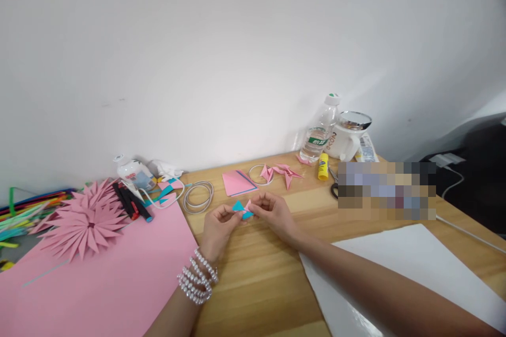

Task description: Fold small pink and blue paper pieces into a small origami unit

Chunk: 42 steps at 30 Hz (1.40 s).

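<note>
Between my two hands, above the wooden table [256, 284], is a small piece of folded paper [247, 214], blue on one side and pink on the other. My left hand [222, 224], with strings of beads round the wrist, pinches its left part. My right hand [275, 215] pinches the right part, fingers bent and closed. Some of the folded paper is hidden behind the fingertips. Just beyond the hands lie pink paper squares [236, 183], with a blue edge showing. Several folded pink paper pieces [288, 172] lie to the right of these.
At left, pink paper spiky flowers [90, 224] and markers [128, 202] rest on a large pink sheet [130, 279]. A coiled cable [198, 197] lies nearby. A water bottle [319, 131], white mug [343, 139], glue stick [323, 167] and scissors [334, 189] stand or lie right, above a white sheet [379, 253].
</note>
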Available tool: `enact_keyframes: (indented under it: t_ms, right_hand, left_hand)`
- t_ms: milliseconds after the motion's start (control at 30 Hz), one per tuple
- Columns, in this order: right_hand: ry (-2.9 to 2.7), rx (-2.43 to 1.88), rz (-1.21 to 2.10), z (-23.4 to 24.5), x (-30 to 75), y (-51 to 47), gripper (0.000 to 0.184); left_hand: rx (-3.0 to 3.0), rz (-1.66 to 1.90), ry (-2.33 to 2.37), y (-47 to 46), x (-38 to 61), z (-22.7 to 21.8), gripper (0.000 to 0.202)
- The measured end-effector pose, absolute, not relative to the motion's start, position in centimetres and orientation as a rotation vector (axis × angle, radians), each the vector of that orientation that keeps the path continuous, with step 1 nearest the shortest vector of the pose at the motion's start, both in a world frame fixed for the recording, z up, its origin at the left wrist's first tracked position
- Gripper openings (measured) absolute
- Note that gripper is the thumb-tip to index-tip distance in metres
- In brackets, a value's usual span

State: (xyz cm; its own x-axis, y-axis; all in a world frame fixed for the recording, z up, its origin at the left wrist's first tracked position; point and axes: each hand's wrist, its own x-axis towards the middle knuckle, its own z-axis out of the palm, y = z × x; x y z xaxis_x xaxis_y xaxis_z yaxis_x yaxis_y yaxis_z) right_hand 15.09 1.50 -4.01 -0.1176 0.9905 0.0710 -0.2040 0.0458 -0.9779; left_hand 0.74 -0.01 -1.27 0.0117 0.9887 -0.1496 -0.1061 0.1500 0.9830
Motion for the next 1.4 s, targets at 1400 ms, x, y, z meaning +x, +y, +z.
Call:
enact_keyframes:
  t_ms: [1400]
  right_hand:
    - [-1.588, -0.998, 0.605, -3.4, 14.7, -0.3, 0.011]
  left_hand:
    - [1.115, 1.296, 1.309, -0.4, 1.3, -1.9, 0.015]
